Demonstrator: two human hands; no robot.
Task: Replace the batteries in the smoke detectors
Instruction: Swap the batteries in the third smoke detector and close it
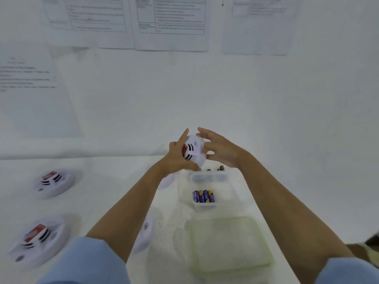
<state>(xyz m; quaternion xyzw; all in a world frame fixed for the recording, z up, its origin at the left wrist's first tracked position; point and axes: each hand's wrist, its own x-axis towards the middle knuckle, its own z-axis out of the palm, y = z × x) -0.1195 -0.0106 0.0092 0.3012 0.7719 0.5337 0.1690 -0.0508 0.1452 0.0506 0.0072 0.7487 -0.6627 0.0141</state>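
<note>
A round white smoke detector [194, 149] with black slots and a red label is lifted above the table's far middle. My left hand [178, 154] grips its left side, thumb and fingers wrapped around the rim. On its right rim rests my right hand [219, 149], fingers spread over the top edge. Below the hands stands a small clear box [205, 204] with several blue and yellow batteries [203, 196] lying side by side. Behind it, dark battery ends [220, 168] show in another clear container.
Two more detectors lie at the left [53, 182] [37, 241]. My left forearm partly hides a fourth detector [144, 232] and a white round piece [167, 180]. A translucent green lid [229, 244] lies near the front. Printed sheets [170, 21] hang on the wall.
</note>
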